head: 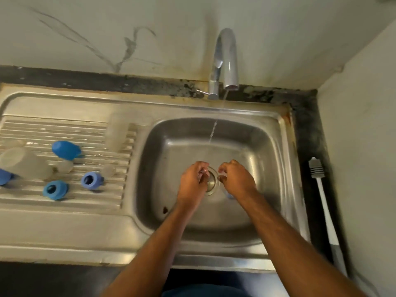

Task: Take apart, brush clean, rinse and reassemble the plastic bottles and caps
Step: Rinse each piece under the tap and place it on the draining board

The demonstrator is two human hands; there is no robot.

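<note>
Both hands sit low in the steel sink basin (pixel 263 146) over the drain (pixel 212 182), with bare basin floor on all sides of them and the rim well apart from either; the tap (pixel 228 58) runs a thin stream that falls behind the hands. The left hand (pixel 192 183) and the right hand (pixel 236 179) each have a curled, narrow grip, the fingertips seeming to pinch something small and clear, though I cannot tell what. On the ribbed drainboard (pixel 64 129) to the left lie the clear bottles (pixel 27 162) and the blue caps (pixel 92 180), while the bottle brush (pixel 321 189) lies along the dark desk right of the sink.
</note>
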